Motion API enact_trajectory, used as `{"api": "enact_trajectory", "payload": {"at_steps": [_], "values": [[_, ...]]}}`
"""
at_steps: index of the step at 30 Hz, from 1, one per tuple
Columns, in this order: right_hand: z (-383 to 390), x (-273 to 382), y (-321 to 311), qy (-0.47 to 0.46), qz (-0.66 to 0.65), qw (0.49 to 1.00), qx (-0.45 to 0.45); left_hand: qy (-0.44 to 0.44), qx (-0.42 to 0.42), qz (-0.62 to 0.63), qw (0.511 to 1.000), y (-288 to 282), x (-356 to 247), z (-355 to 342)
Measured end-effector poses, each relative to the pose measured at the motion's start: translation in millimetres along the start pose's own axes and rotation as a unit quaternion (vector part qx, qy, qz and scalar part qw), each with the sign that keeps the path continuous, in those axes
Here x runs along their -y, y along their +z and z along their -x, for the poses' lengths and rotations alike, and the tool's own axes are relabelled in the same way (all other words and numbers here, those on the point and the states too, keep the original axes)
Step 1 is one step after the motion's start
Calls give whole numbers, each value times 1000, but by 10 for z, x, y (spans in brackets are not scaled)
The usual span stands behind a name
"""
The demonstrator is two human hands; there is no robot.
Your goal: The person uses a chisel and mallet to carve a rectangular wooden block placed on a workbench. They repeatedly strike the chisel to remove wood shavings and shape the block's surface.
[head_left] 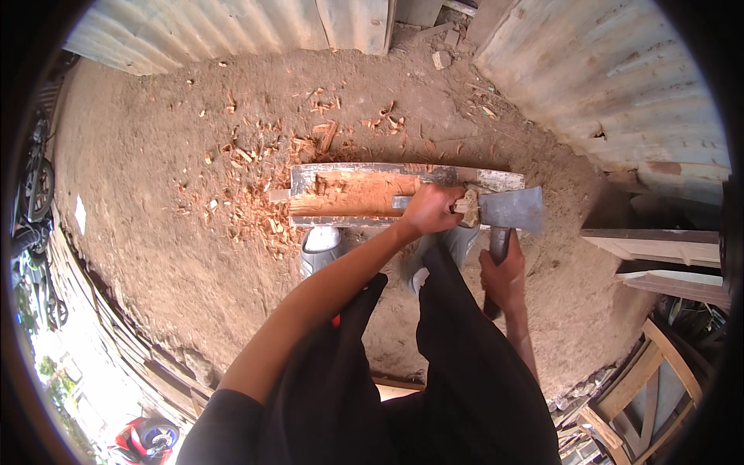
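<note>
Plank (353,194) hewn reddish, grey-edged, left hand (428,209) gripping a chisel (465,206), right hand (504,277) clutching hatchet (508,213).

The long hewn wooden plank (353,194) lies on the packed dirt ground (155,232); scattered wood chips (256,209) at nine o'clock, the broad steel hatchet head (511,209) at three o'clock.

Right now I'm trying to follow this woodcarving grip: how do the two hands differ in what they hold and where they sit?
The left hand grips a chisel-like tool lying on the plank; the right hand grips the axe by its dark handle. The left hand sits over the wood, the right hand nearer the body, below the axe head. Both are closed on a tool.
</note>
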State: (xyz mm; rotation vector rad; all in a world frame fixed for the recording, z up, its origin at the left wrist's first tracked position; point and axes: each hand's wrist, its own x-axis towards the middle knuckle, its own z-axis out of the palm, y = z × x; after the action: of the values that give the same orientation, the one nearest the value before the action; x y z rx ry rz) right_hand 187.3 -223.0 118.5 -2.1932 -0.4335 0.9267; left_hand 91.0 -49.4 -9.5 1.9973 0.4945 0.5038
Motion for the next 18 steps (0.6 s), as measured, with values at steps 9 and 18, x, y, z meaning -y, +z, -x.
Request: {"api": "enact_trajectory", "payload": {"at_steps": [9, 18], "values": [[81, -108, 106, -35, 24, 999, -4, -3, -1, -25, 1000, 54, 23, 8], [28, -11, 140, 6, -110, 988, -105, -27, 17, -38, 999, 30, -42, -14]]}}
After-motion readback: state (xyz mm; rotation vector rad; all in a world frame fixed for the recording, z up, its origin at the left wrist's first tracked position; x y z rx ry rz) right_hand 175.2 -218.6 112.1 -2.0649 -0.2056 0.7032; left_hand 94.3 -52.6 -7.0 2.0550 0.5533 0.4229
